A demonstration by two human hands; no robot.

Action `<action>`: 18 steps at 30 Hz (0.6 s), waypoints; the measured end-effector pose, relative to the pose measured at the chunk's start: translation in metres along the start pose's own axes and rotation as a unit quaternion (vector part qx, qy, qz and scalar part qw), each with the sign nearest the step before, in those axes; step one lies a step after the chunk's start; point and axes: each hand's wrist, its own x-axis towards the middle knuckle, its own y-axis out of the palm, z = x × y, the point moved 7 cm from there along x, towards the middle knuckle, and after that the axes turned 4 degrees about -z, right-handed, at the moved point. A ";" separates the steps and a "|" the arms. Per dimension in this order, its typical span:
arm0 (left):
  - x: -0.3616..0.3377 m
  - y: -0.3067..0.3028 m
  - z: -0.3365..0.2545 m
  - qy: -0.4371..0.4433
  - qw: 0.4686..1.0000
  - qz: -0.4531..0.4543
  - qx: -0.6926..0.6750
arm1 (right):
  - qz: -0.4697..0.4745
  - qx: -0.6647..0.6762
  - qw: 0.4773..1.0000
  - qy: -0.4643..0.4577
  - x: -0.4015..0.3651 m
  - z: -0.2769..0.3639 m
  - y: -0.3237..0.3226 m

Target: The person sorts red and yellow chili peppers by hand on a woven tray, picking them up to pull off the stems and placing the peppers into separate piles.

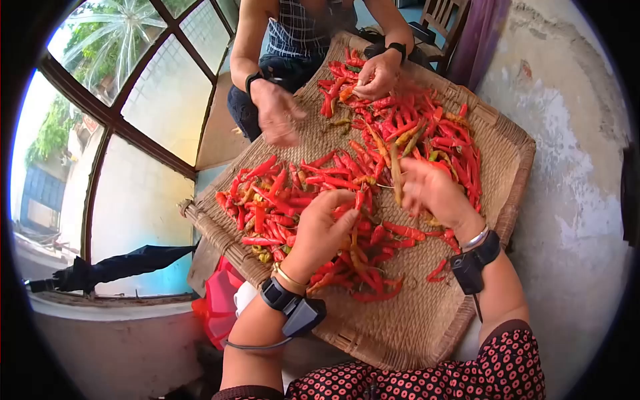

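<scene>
Chilies lie under the left hand, pinching one, and right hand, fingers apart.

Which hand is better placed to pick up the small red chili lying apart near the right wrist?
The right hand, probably: it is nearer that small chili, though blur hides whether it is empty. The left hand is farther across the woven tray and pinches a red chili.
</scene>
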 end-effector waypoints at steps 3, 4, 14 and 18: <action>-0.008 0.015 -0.008 0.095 0.926 0.091 0.354 | -0.187 0.141 0.967 -0.100 -0.006 0.009 -0.021; -0.013 0.022 -0.004 0.102 0.895 0.117 0.419 | -0.161 0.063 0.983 -0.068 -0.005 0.002 -0.017; -0.018 0.051 0.014 0.173 0.851 0.230 0.438 | -0.006 -0.378 0.907 -0.188 -0.013 -0.022 0.047; -0.015 0.050 0.000 0.175 0.885 0.202 0.381 | 0.027 -0.138 0.990 -0.030 -0.005 -0.041 0.045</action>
